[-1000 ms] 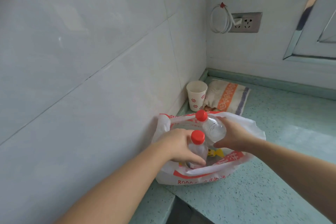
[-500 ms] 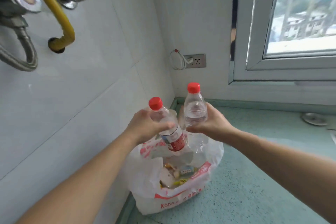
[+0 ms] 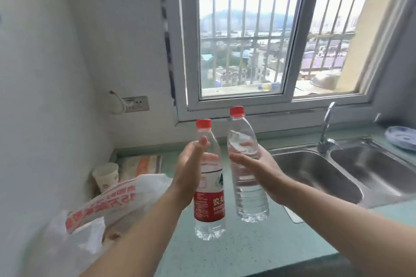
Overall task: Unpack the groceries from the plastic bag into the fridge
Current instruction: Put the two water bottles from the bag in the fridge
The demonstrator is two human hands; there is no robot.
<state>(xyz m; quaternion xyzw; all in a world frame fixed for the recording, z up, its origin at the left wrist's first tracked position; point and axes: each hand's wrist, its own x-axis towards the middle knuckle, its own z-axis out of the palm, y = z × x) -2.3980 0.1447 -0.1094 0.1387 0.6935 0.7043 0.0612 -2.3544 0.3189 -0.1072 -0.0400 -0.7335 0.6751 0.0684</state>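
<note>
- The left hand [image 3: 191,171], at centre frame, holds the labelled bottle [image 3: 209,191] upright in the air above the green counter [image 3: 236,254]; its fingers curl round the clear body above the red label, thumb tip up near the shoulder.
- The right hand [image 3: 254,164], just right of it, grips the plain bottle [image 3: 247,175], which tilts slightly; its fingers wrap behind the bottle and the thumb lies across the front.
- Both bottles have red caps and sit just beside each other, apart.
- The plastic bag [image 3: 94,213], white with red print, slumps at lower left on the counter.
- A paper cup [image 3: 105,176] and a folded cloth [image 3: 139,164] sit behind the bag, against the wall.
- A steel sink [image 3: 337,177] with a tap [image 3: 326,128] fills the right side, under the barred window [image 3: 270,36].
</note>
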